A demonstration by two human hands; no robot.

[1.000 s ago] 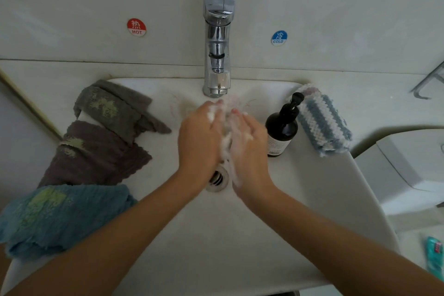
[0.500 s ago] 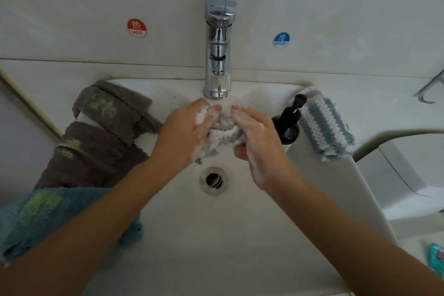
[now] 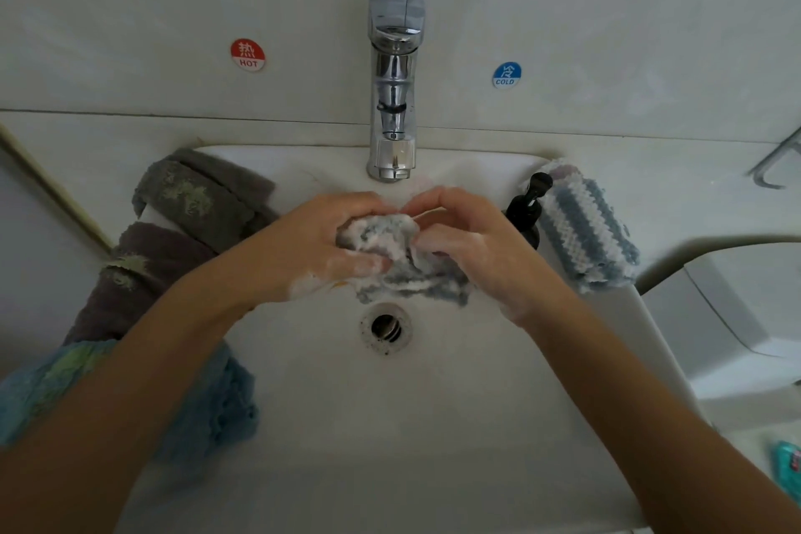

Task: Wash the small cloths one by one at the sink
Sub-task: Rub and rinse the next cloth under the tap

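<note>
The sink (image 3: pixel 433 425) is big and white, and I stand at its near edge looking down. The tap (image 3: pixel 394 91) sticks up at the far side, in the middle. I can't see any water coming out of it.

On the left rim lie three cloths. The blue cloth (image 3: pixel 208 408) is nearest to me, the brown cloth (image 3: pixel 143 269) is behind it, and the grey cloth (image 3: pixel 195 195) is farthest. On the right rim sits a striped cloth (image 3: pixel 585 230), and the black soap bottle (image 3: pixel 526 208) stands just beside it.

My left hand (image 3: pixel 312 247) and my right hand (image 3: pixel 472 247) are over the far part of the bowl, just past the drain (image 3: pixel 385 327). Both hands grip the soapy cloth (image 3: pixel 390 256). My fingers curl round it from each side, and foam is on my skin.

A second ago my hands were pressed flat together, right over the drain, with the cloth squashed between my palms. Now they have moved up toward the tap and pulled a bit apart. The cloth has opened out, and its blue and white stripes show, with a loose bit hanging down.

I think this means I am done rubbing that spot and am turning the cloth to scrub a new part. It is full of foam, so it needs a rinse before I go on to the next one.
</note>
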